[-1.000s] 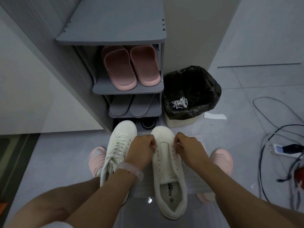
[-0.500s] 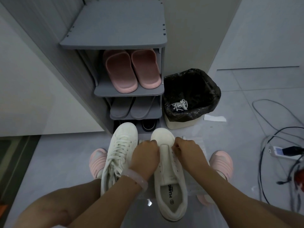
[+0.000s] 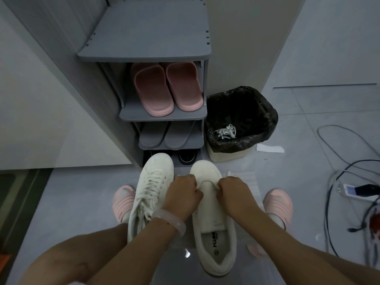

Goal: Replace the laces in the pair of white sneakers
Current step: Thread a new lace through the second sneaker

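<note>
I see grey floor tiles; the unlaced sneaker lies before the shoe rack, beside the laced sneaker. My left hand and right hand, fingers curled, pinch a lace at its front eyelets.

My left hand covers the inner eyelets of the right sneaker, and my right hand hides the outer ones, so I can't tell what my curled fingers pinch. The insole print at six o'clock is too small to read past a few letters. At twelve o'clock, the bottom tier of the shoe rack sits in shadow behind the left sneaker: one dark shoe, barely showing. At three o'clock, the cables run off the edge.
</note>
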`<state>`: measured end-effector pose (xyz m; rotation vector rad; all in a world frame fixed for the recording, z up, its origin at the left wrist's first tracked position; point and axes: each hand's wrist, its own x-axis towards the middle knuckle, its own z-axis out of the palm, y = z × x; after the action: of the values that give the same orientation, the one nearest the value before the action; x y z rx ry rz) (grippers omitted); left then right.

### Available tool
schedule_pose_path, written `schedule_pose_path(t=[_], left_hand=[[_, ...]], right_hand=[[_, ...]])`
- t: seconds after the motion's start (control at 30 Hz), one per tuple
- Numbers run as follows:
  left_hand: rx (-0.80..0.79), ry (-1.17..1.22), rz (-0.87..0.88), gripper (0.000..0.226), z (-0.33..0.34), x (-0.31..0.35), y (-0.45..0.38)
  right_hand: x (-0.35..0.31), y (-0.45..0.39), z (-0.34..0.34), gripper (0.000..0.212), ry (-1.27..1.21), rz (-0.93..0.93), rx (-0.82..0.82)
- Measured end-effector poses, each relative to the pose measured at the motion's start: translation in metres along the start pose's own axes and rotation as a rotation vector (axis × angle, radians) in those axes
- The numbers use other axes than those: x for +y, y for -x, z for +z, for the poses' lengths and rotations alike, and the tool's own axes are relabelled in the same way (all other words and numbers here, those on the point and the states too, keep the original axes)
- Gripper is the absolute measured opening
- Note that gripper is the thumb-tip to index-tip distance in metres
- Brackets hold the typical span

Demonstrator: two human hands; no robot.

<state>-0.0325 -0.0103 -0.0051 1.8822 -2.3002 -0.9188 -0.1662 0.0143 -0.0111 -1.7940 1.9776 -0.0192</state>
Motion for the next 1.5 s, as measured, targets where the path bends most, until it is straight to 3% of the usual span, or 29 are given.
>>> schedule_pose_path(t=[0.13,0.3,0.57,0.73,0.83,1.0,1.07,1.2,1.27,1.33,1.5], left_hand=[[0.148,-0.27,0.224,0.031,0.009,0.009,-0.006],[0.072,-0.24,0.167,0.029,0.018,0.022,-0.012],[0.143,-0.01,0.018,0.024,0.03,0.024,-0.001],[0.154,-0.097,0.028,0.026,0.03,0.024,-0.007],[0.178,-0.166,0.108,0.026,0.03,0.024,-0.008],[0.188,-0.379,0.201,0.025,0.012,0.016,-0.001],[0.246,-0.384,0.173,0.024,-0.008,0.009,0.001],[0.521,-0.162,0.217,0.006,-0.06,-0.005,0.006],[0.439,-0.176,0.248,0.001,-0.063,-0.008,0.009],[0.306,-0.181,0.242,0.012,-0.05,-0.006,0.01],[0.212,-0.141,0.28,0.02,-0.015,0.004,0.006]], right_hand=[[0.007,0.0,-0.002,0.029,-0.067,0.032,-0.027],[0.005,0.003,-0.001,0.024,-0.108,0.031,-0.015],[0.007,-0.001,0.0,0.022,-0.162,0.067,-0.057],[0.004,0.003,0.0,0.023,-0.16,0.048,-0.024],[0.001,0.007,-0.002,0.037,-0.133,-0.021,0.014],[-0.007,0.01,-0.002,0.04,-0.076,-0.013,-0.002],[-0.006,0.011,-0.004,0.04,-0.024,0.032,0.022],[0.0,0.015,-0.008,0.031,0.037,0.102,-0.001],[-0.002,0.019,-0.007,0.029,0.049,0.107,-0.005],[-0.006,0.019,-0.008,0.032,0.008,0.11,0.005],[-0.006,0.015,-0.007,0.043,-0.006,0.025,0.112]])
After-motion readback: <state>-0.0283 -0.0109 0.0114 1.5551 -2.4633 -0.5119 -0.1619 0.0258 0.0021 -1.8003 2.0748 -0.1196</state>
